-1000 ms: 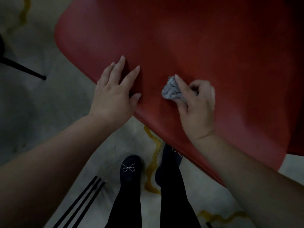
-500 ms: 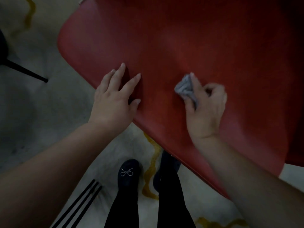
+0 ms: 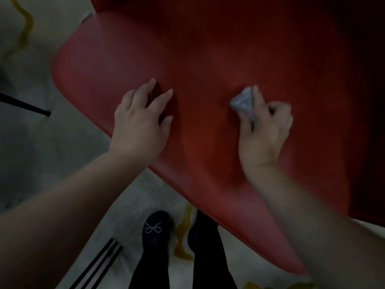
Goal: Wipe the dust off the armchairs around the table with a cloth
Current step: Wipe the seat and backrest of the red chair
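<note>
Nearest you, your left hand lies flat with fingers spread on the red armchair, holding nothing, and if you lean on it the chair could slide on the smooth floor. Just beyond your right hand's knuckles, the small grey cloth is pinched in a wad under your fingertips; bunched this tightly, it could slip free or skip patches, leaving dust further up the shell.
</note>
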`<state>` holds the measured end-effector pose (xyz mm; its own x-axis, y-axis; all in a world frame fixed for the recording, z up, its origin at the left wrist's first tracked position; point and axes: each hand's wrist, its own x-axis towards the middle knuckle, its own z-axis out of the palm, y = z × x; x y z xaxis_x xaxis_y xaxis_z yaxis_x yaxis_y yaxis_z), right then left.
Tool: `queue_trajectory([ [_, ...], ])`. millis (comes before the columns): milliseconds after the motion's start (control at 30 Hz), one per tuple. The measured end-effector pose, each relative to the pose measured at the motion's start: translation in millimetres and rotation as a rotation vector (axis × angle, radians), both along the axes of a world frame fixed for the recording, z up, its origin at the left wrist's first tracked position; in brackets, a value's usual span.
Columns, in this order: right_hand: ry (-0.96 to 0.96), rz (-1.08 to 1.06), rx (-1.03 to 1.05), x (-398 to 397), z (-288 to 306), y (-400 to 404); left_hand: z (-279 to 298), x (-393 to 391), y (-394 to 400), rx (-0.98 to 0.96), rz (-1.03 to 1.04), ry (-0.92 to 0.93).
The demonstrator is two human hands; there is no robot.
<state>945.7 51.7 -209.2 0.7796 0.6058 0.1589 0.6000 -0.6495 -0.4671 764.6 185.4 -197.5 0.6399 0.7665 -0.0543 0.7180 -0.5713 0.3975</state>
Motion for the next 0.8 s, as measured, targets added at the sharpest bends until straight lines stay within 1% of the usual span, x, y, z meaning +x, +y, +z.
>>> queue_trajectory([
  [67, 0.004, 0.159, -0.029, -21.1, 2.0, -23.2, 0.9, 9.6, -0.3, 0.002, -0.008, 0.003],
  [133, 0.007, 0.247, -0.050, -16.7, 2.5, -28.9, 1.8, 17.0, -0.3, 0.015, -0.023, 0.005],
  [167, 0.002, 0.234, -0.053, -5.0, 1.9, -23.4, 2.6, 19.8, 0.4, 0.019, -0.026, 0.004],
  [300, 0.004, 0.001, -0.045, 43.4, 2.6, 21.6, 6.8, 26.3, 6.2, 0.030, -0.023, 0.012],
  [367, 0.005, 0.011, -0.059, 45.1, 4.1, 39.1, 9.3, 25.1, 10.7, 0.037, -0.003, 0.016],
  [467, -0.004, 0.210, -0.059, 17.7, 7.5, 38.0, 10.8, 17.6, 12.1, 0.033, 0.007, 0.045],
  [567, -0.009, 0.421, -0.062, -20.3, 5.0, 6.3, 8.6, 2.1, 7.8, 0.021, 0.003, 0.088],
  [633, -0.017, 0.490, -0.090, -34.0, 3.6, -21.2, 7.0, -9.4, 2.8, 0.001, 0.016, 0.101],
  [700, -0.042, 0.454, -0.118, -36.3, 2.6, -43.6, 5.4, -19.0, -4.2, -0.016, 0.023, 0.107],
  [800, -0.049, 0.300, -0.113, -46.1, 1.9, -65.4, 3.0, -31.5, -16.4, -0.041, 0.018, 0.093],
])
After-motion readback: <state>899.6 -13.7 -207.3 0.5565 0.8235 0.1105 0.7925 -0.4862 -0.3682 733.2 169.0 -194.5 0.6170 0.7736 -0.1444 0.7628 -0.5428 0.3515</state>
